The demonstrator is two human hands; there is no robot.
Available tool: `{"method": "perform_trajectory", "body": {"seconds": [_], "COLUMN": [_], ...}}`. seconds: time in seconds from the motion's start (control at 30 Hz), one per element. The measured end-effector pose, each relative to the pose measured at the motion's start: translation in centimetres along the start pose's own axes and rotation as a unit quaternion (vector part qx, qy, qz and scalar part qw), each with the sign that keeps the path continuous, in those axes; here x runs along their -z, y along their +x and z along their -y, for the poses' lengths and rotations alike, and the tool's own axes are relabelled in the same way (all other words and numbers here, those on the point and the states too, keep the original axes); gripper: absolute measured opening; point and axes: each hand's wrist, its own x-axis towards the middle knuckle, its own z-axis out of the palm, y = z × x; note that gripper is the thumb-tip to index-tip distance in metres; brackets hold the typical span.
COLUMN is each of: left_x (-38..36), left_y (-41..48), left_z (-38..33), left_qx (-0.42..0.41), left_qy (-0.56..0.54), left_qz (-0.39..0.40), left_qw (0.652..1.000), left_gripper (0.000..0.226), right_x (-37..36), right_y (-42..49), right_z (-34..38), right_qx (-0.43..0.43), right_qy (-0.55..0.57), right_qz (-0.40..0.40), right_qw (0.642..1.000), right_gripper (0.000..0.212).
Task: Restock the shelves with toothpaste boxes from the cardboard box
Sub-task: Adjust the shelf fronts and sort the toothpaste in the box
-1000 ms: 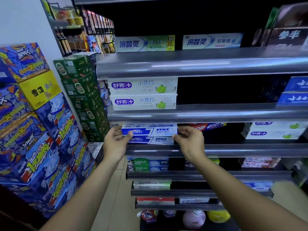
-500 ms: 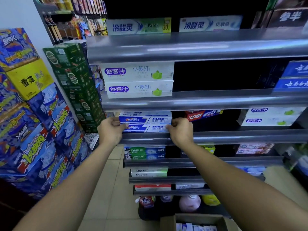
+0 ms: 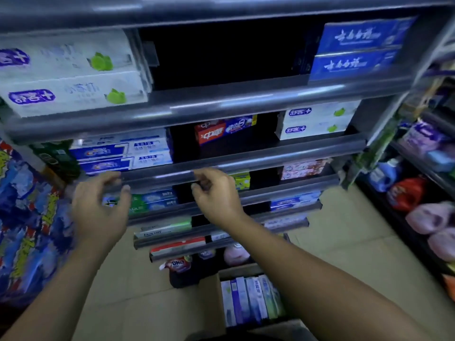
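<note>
Presently, stock as it stands. Cardboard box [image 3: 236,269]: on the floor, open at the top, toothpaste boxes [image 3: 248,299] standing on end inside, packed close, so plenty remains to go out. Shelves [image 3: 270,156]: rising directly above and behind the cardboard box. Blue-and-white stack [image 3: 123,153]: up and to the left of the cardboard box, two boxes showing at the shelf front, seated behind the rail; judged placed. Red box [image 3: 221,130]: straight above the cardboard box, alone, with dark gaps on either side. Widest gap: higher again above the cardboard box, between white boxes [image 3: 73,75] and dark-blue boxes [image 3: 354,50]. Left hand [image 3: 98,210]: above and left of the cardboard box, just below the stack, fingers loosely bent, holding nothing. Right hand [image 3: 216,193]: above the cardboard box, likewise empty, fingers slack. Judgement: partway through; several bays unfilled, next load not yet taken.
</note>
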Motion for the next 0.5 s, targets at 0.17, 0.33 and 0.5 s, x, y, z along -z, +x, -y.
{"method": "perform_trajectory", "body": {"seconds": [0.17, 0.33, 0.5], "left_x": [-6.4, -14.6, -23.5], "left_y": [-8.6, -18.5, -29.9], "left_z": [-4.5, -6.4, -6.0], "left_qx": [0.102, 0.209, 0.297], "left_qy": [-0.064, -0.079, -0.031], "left_qz": [0.152, 0.316, 0.402], "left_qw": [0.981, 0.922, 0.865], "left_gripper": [0.034, 0.052, 0.047], "right_x": [5.1, 9.6, 9.9], "right_y": [-5.8, -12.7, -19.4], "right_z": [-7.0, -17.2, -30.0], "right_qx": [-0.114, -0.257, -0.414], "right_qy": [0.011, -0.006, -0.020], "right_qz": [0.042, 0.058, 0.084], "right_qw": [0.993, 0.965, 0.906], "right_gripper": [0.029, 0.019, 0.014]}}
